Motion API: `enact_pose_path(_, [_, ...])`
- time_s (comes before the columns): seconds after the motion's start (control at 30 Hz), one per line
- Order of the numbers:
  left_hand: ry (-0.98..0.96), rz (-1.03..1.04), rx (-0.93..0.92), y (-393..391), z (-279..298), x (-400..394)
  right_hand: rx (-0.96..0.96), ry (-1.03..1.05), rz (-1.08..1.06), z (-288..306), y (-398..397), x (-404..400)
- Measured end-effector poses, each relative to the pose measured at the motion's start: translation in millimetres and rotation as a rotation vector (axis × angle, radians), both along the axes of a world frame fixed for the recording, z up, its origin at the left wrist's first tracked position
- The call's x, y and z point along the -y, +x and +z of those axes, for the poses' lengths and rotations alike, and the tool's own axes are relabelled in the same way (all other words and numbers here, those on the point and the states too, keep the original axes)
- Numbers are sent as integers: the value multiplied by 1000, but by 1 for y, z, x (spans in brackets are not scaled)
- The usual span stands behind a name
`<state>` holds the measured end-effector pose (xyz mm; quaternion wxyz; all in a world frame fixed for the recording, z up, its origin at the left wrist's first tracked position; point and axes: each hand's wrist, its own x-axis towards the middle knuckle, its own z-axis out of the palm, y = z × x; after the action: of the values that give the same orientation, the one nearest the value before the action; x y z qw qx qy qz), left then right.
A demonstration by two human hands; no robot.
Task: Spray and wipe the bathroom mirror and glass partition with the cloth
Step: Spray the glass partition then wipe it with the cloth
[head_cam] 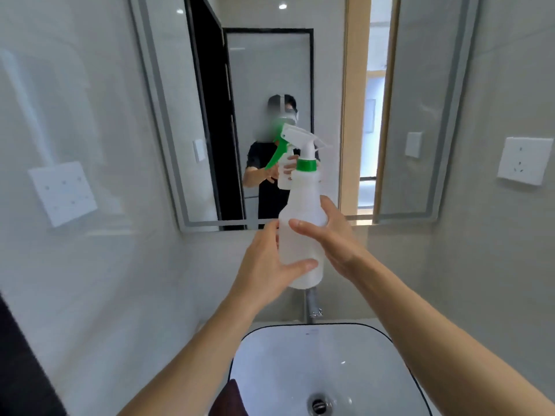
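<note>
Below my outstretched arms sits a white ceramic basin with a thin dark rim (372, 333), rounded at its corners and glossy inside. A round metal drain (318, 406) lies at the bottom of the bowl. A dark red cloth (229, 399) lies at the basin's left edge, only partly in view at the bottom of the picture. Just behind the basin's rear rim rises a chrome tap (313, 306), its upper part hidden. The basin stands against a pale grey tiled wall (210, 265).
</note>
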<state>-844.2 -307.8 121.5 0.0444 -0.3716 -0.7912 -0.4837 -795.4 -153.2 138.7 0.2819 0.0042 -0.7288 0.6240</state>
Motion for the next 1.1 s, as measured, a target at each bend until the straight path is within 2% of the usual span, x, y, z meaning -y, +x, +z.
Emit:
enact_pose_path(0.33, [236, 440, 153, 37, -76, 22, 34, 31, 291, -66, -26, 45])
enact_pose_path(0.57, [316, 596, 277, 111, -121, 70, 196, -41, 653, -108, 21, 90])
enact_pose_path(0.73, [340, 751, 328, 170, -151, 111, 304, 16, 816, -144, 56, 130])
enact_pose_path(0.87, [384, 899, 366, 225, -186, 132, 402, 26, 969, -186, 91, 159])
enact_pose_path(1.1, [447, 1155, 424, 306, -272, 156, 636, -153, 1213, -302, 153, 200])
